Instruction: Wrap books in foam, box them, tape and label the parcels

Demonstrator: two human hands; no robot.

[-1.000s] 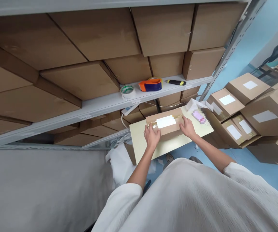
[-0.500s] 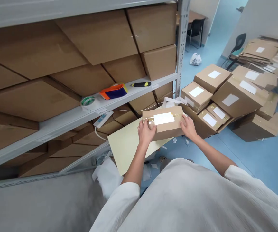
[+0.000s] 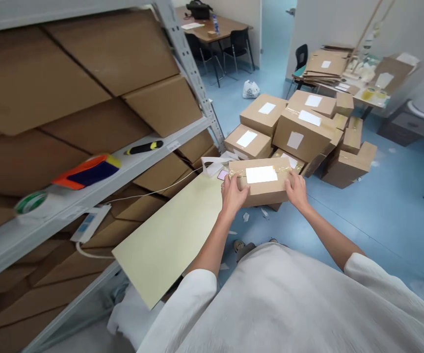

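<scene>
A taped cardboard box (image 3: 265, 189) with a white label on its top is held level in front of my body. My left hand (image 3: 233, 195) grips its left end, fingers on the top edge and thumb on the near side. At the right end, my right hand (image 3: 296, 190) is closed on the corner in the same way. Below and to the left of the box lies a pale yellow board (image 3: 175, 228), with a phone (image 3: 223, 174) near its far end.
A metal shelf (image 3: 193, 130) of cartons runs along the left, bearing a tape roll (image 3: 31, 202), an orange-blue item (image 3: 87, 171) and a cutter (image 3: 144, 147). Labelled boxes (image 3: 302, 132) are piled ahead on the floor. Tables and chairs stand behind.
The view has turned right, so the shelf has shifted left and more of the box pile and room shows. The box, still in both hands, has moved with my body away from the shelf.
</scene>
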